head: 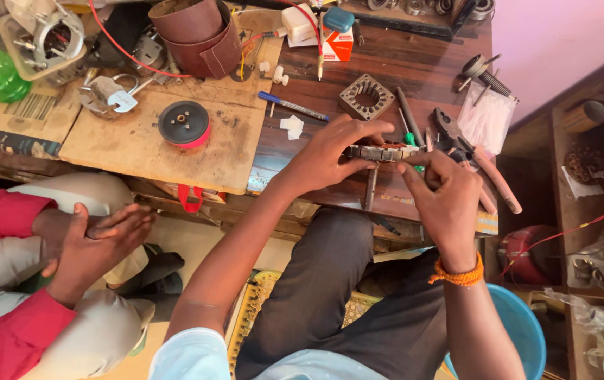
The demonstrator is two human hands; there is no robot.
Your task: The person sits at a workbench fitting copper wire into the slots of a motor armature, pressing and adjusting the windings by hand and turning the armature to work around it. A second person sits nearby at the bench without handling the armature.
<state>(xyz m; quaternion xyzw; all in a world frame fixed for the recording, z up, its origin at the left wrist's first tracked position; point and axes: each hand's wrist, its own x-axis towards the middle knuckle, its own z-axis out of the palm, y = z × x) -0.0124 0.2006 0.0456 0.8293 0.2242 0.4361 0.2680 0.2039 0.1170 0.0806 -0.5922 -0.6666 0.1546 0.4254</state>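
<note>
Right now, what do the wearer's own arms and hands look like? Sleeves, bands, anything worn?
Both arms are bare from the upper arm down. The left arm has a short light-blue sleeve at the shoulder. The right wrist wears an orange beaded band. No gloves, rings or watch visible on the left hand or right hand. The red sleeves at left belong to another person.

Pliers [472, 156] crowd right — left bench [140, 151] open.
</note>
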